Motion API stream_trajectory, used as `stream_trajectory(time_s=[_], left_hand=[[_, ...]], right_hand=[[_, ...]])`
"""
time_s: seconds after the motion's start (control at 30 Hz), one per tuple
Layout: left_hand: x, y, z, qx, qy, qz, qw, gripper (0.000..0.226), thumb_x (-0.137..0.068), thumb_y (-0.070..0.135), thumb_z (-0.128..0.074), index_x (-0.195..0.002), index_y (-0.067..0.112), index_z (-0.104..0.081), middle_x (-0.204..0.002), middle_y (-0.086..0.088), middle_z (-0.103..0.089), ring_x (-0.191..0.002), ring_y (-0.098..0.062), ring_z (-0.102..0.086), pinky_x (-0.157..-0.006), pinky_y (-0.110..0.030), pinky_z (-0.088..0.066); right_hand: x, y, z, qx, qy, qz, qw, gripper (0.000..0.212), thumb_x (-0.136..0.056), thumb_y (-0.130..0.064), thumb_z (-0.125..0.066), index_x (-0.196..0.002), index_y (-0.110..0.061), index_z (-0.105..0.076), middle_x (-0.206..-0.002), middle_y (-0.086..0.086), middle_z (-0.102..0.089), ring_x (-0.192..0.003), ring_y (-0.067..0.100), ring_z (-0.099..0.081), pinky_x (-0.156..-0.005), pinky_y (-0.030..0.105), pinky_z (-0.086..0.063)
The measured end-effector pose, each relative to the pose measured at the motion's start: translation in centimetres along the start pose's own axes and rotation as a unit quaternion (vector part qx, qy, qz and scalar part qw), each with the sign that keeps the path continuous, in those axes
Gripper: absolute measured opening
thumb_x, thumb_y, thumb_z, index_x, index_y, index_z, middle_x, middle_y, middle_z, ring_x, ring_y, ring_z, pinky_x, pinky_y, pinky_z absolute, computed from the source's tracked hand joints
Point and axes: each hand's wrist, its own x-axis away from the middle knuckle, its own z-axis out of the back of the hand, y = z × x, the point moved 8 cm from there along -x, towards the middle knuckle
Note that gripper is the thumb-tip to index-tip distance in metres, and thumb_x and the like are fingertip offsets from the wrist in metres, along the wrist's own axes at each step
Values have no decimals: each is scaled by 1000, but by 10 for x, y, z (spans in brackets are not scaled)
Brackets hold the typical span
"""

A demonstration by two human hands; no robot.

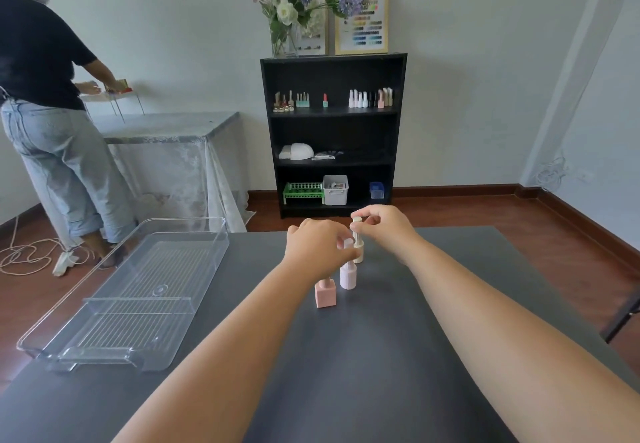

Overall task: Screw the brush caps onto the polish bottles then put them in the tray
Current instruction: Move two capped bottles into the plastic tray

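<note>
Three polish bottles stand close together on the dark surface (pixel 381 356). The right hand (pixel 384 226) pinches the ribbed cream cap (pixel 357 226) at its top, fingers clamped round it, over the cream bottle (pixel 359 252) farthest from the person. The left hand (pixel 317 247) reaches in beside it, its fingers curled at that bottle's body and partly hiding the pale pink round bottle (pixel 348 274) just in front. Nearest the person stands a pink square bottle (pixel 325 293), touched by neither hand. The clear plastic tray (pixel 86 345) sits well apart at the left side of the surface. Across the room stands a black shelf (pixel 334 134), and another person (pixel 48 106) bends over a draped table (pixel 166 131).
</note>
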Motion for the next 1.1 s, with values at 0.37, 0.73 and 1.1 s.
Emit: stream_trajectory(time_s=[0.37,0.73,1.1], left_hand=[[-1,-34,76,200,51,29,978,17,-79,36,-75,-95,31,-74,-87,13,-73,-87,-10,-69,-79,-30,-56],[38,-190,199,58,107,115,986,19,-77,26,-79,-95,25,-75,-78,8,-68,-73,-8,-63,-61,-18,-43],[51,-310,182,38,102,168,980,15,-82,14,-62,-84,27,-70,-68,14,-62,-41,8,-53,-34,-5,-30]], right_hand=[[2,-44,24,-5,48,60,997,11,-83,-30,-70,-93,-26,-71,-87,-7,-66,-79,7,-60,-60,19,-43],[-5,-186,-74,-71,-50,158,984,12,-85,-26,-69,-97,-22,-70,-93,-2,-72,-89,10,-67,-82,31,-55],[-33,-214,-241,-61,-123,154,979,13,-80,-22,-76,-92,-19,-72,-81,-2,-70,-72,9,-62,-67,21,-51]])
